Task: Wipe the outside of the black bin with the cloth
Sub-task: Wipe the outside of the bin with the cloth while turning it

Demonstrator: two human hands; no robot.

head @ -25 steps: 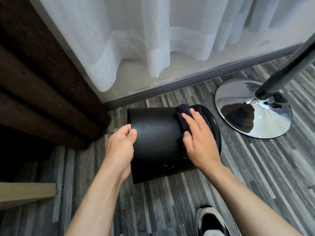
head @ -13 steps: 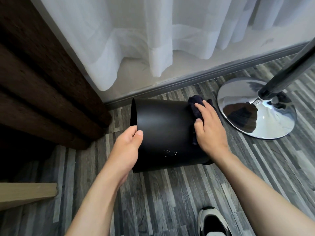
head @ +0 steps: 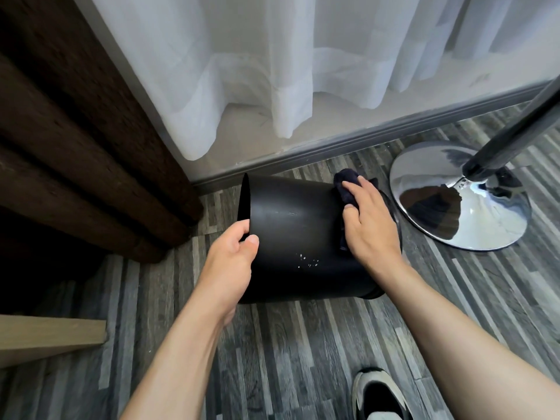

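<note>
Right now the black bin [head: 297,234] lies tipped on its side on the grey wood-plank floor [head: 303,359], one end pointing left toward the brown curtain [head: 75,131] and the other end toward the chrome stand base [head: 460,198], just beside it. It sits between my two hands, close in front of the grey skirting board [head: 348,144].

My left hand [head: 230,268] grips the left end: the thumb presses flat on the outer wall while the fingers [head: 239,231] curl over the edge, so that end is pinched between thumb and fingers. My right hand [head: 372,225] lies palm-down over the upper right part of the bin's side, its fingers slightly spread and pressed onto the dark cloth [head: 345,183]. The cloth is bunched under them against the outer wall; a fold pokes out past my fingertips at the far side and another strip hangs below my thumb. I cannot tell how much of the cloth is hidden beneath my palm.

A cluster of small white specks [head: 307,262] marks the bin's side near the lower middle, between my hands and apart from the cloth. A faint pale scuff shows higher up on the wall.

White sheer curtain [head: 272,71] hangs behind, above the skirting. A dark pole [head: 509,131] rises tilted from the chrome base. My shoe [head: 378,395] shows at the bottom edge, well apart from the bin, and a pale wooden board [head: 51,334] juts in at the left.
</note>
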